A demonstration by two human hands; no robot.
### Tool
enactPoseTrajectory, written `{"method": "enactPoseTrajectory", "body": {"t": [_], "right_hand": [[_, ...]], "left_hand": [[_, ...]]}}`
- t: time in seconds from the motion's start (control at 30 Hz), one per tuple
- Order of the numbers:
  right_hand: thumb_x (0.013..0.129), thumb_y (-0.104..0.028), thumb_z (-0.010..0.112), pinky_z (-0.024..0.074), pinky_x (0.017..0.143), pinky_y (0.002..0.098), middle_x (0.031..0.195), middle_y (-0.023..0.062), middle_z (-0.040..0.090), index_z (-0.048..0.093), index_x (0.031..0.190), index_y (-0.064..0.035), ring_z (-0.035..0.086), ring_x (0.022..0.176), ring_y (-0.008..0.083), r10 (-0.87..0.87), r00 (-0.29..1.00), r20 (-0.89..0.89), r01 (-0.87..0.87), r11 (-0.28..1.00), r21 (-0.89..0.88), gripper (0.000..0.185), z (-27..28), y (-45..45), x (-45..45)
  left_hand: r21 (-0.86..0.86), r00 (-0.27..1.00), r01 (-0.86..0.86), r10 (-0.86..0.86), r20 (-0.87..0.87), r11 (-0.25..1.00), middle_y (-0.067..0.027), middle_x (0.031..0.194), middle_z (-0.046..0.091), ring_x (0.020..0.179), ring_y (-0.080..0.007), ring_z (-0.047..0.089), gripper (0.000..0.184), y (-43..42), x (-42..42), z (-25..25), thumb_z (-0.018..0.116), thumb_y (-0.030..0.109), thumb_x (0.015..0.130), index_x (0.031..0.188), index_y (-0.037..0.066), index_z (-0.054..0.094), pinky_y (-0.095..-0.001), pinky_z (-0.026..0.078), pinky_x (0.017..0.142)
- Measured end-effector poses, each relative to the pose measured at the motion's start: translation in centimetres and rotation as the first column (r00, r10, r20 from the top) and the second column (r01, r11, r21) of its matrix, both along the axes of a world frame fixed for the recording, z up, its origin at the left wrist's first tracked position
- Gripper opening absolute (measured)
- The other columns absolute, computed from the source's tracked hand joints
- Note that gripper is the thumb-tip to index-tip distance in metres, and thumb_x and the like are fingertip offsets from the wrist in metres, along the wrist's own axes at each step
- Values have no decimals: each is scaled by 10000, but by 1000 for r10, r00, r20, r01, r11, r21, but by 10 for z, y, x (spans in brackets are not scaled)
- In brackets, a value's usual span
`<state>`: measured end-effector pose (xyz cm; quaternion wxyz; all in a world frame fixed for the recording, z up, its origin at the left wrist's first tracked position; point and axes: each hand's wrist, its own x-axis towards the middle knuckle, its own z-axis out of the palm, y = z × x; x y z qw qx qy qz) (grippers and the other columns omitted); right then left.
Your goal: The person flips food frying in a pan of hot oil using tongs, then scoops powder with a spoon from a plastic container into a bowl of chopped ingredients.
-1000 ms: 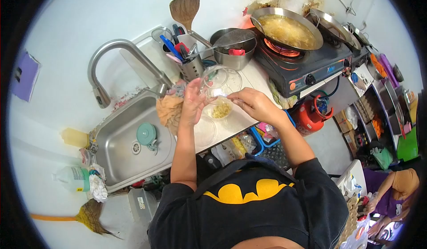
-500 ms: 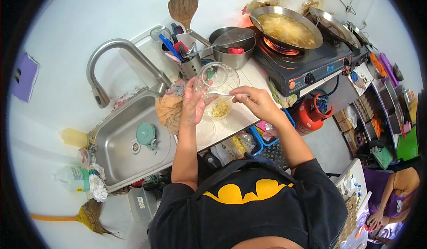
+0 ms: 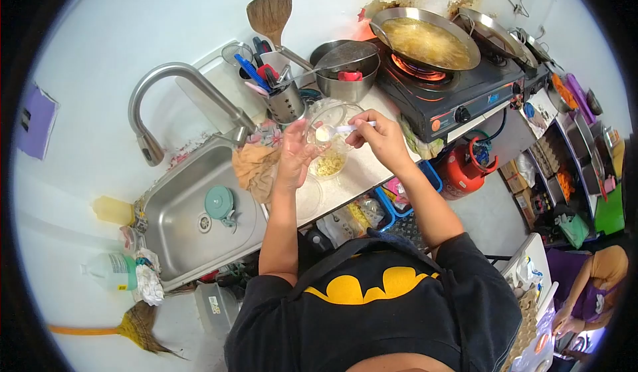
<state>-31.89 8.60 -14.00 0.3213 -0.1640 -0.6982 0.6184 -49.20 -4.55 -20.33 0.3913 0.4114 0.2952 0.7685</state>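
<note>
My left hand [image 3: 294,154] is at the left side of a clear round container [image 3: 337,114], fingers curved against its wall. Pinched in my right hand [image 3: 380,139] is a white spoon [image 3: 348,128], its bowl over the container and loaded with something pale. Just below, on the counter, a clear tub holds chopped yellowish food [image 3: 329,164]. A clear round lid [image 3: 307,198] lies beside the tub, nearer my body.
A wok of bubbling oil [image 3: 425,43] sits over a glowing burner on the stove [image 3: 458,99]. Left are the sink [image 3: 193,239] and faucet [image 3: 189,69]. A metal pot [image 3: 345,86] and utensil holder [image 3: 286,103] stand behind my hands. Another person [image 3: 591,279] is at far right.
My right hand has risen with the spoon, whose bowl now shows a pale load. The clear container has shifted slightly right. The other person's hands have moved.
</note>
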Motion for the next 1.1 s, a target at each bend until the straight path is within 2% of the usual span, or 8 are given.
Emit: {"method": "enactPoseTrajectory", "body": {"t": [0.1,0.2,0.3,0.43,0.63,0.73,0.93,1.1], "right_hand": [[962,-164,518,524,641,255,755,91,690,617,996,23,647,677,121,90,996,14,-90,996,-17,215,1,4,5],[967,-173,522,519,657,250,777,84,690,622,1000,21,638,697,112,130,989,64,-132,991,23,220,6,1,11],[971,-180,525,518,670,249,799,82,693,626,1019,14,637,713,111,144,989,40,-146,987,67,224,5,4,10],[972,-181,529,519,681,254,821,83,696,631,1058,-6,644,728,121,106,994,27,-109,986,130,220,6,-2,7],[958,-200,556,514,781,298,899,91,693,638,1083,-28,657,831,170,125,963,239,-213,898,385,228,17,-8,20],[932,-164,574,506,801,328,938,114,679,649,1068,-36,656,887,235,67,988,143,-141,783,606,201,19,-12,24],[885,-100,594,493,753,382,902,129,638,646,1054,-58,609,852,304,86,996,16,-71,687,723,182,2,-23,17],[868,-88,605,493,751,393,866,132,625,639,1055,-53,603,832,309,29,998,58,-62,670,739,193,4,-24,24]], "left_hand": [[4,999,-27,27,42,1000,-60,1387,420,1321,-253,404,581,-1,-6,-2,664,61,857,1359,152,385,-426,479,996],[-26,999,-45,45,-11,999,-88,1467,350,1345,-282,371,574,-4,-12,-1,663,130,873,1366,180,375,-491,475,993],[-2,998,-46,46,33,999,-77,1395,408,1319,-251,406,566,-3,-11,0,644,62,873,1364,144,375,-418,481,990],[-18,999,-7,8,49,1000,-79,1396,405,1320,-253,404,566,-4,-9,4,644,69,876,1367,144,373,-432,477,992],[-22,999,-21,22,26,1000,-73,1398,401,1322,-249,401,559,-4,-15,1,642,62,875,1361,140,377,-447,477,989],[-22,999,-42,43,9,999,-74,1404,401,1319,-243,405,558,-5,-19,2,632,43,875,1362,139,377,-437,477,988],[-42,999,-53,53,-10,998,-86,1392,416,1288,-229,441,560,-7,-16,9,613,16,876,1367,140,373,-413,474,991],[-66,996,-91,91,-15,994,-95,1385,423,1273,-217,454,564,-11,-20,6,615,24,877,1371,138,366,-415,478,975]]}}
